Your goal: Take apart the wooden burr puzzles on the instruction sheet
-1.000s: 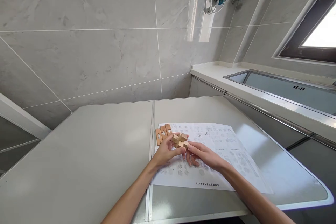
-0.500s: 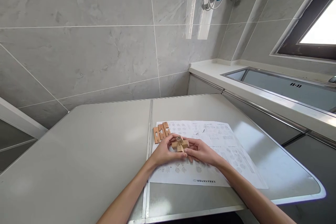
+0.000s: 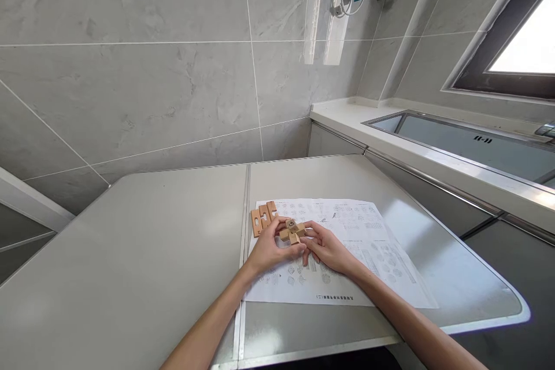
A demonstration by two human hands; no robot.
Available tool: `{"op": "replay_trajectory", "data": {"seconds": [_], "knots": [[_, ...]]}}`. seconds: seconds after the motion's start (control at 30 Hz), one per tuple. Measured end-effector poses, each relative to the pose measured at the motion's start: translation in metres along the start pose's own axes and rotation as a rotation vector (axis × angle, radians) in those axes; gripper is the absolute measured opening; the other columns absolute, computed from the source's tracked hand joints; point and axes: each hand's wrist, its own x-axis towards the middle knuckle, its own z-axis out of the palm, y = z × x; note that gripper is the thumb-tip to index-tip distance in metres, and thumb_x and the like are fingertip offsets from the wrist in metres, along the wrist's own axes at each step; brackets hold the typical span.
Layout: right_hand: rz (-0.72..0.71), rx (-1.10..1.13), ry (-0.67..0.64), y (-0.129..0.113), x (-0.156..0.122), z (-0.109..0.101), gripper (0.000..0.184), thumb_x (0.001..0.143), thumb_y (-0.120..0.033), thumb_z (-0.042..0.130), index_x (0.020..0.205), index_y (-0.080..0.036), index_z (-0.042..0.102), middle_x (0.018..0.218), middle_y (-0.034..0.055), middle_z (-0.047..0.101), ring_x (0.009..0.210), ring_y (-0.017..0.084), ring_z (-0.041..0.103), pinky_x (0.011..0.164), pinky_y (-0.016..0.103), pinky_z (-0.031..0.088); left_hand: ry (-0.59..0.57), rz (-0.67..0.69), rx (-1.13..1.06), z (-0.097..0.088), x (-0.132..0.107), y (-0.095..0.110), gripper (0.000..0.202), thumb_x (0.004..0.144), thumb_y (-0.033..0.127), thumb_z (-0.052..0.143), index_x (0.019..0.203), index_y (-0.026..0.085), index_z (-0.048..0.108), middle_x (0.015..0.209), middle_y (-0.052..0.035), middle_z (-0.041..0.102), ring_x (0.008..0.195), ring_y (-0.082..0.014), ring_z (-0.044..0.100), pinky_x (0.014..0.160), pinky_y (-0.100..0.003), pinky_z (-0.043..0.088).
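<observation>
A small wooden interlocking puzzle (image 3: 293,232), built from crossing light-wood bars with a dark mark on one end, is held just above a printed sheet. My left hand (image 3: 271,250) wraps it from the left, thumb along its near side. On the right, my right hand (image 3: 325,247) has its fingertips at the puzzle's right side, fingers curled. Beyond my left hand, three flat wooden pieces with cut-outs (image 3: 263,218) lie side by side on the sheet's far left corner. The fingers partly hide the puzzle's underside.
The printed paper sheet (image 3: 347,277) lies on a grey folding table (image 3: 151,254) with a metal seam. Behind it rises a grey tiled wall (image 3: 173,87). To the right are a white counter (image 3: 338,114) with a sink (image 3: 446,133) and a window (image 3: 520,52).
The puzzle has tilted and turned slightly, so its marked end faces me more. My right hand's fingers have shifted along its right side. The whole view has drifted a little.
</observation>
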Motion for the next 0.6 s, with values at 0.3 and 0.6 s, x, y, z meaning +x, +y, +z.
{"op": "replay_trajectory", "data": {"seconds": [0.3, 0.6], "knots": [[-0.034, -0.098, 0.041, 0.0034, -0.0024, -0.0002, 0.037, 0.107, -0.057, 0.052, 0.122, -0.024, 0.058, 0.103, 0.0062, 0.079, 0.060, 0.020, 0.076, 0.053, 0.030, 0.045, 0.000, 0.005, 0.046, 0.0009, -0.0004, 0.0033, 0.046, 0.081, 0.040, 0.090, 0.115, 0.023, 0.063, 0.114, -0.0078, 0.075, 0.109, -0.0274, 0.072, 0.097, -0.039, 0.055], [-0.059, -0.270, 0.178, 0.0050, -0.0029, -0.0039, 0.033, 0.105, -0.053, 0.056, 0.118, -0.024, 0.067, 0.058, -0.0037, 0.062, 0.053, 0.019, 0.058, 0.062, 0.034, 0.048, 0.059, 0.046, 0.193, 0.0006, 0.0007, 0.0038, 0.050, 0.077, 0.042, 0.092, 0.115, 0.024, 0.066, 0.110, -0.0058, 0.071, 0.100, -0.0249, 0.068, 0.088, -0.037, 0.055]]}}
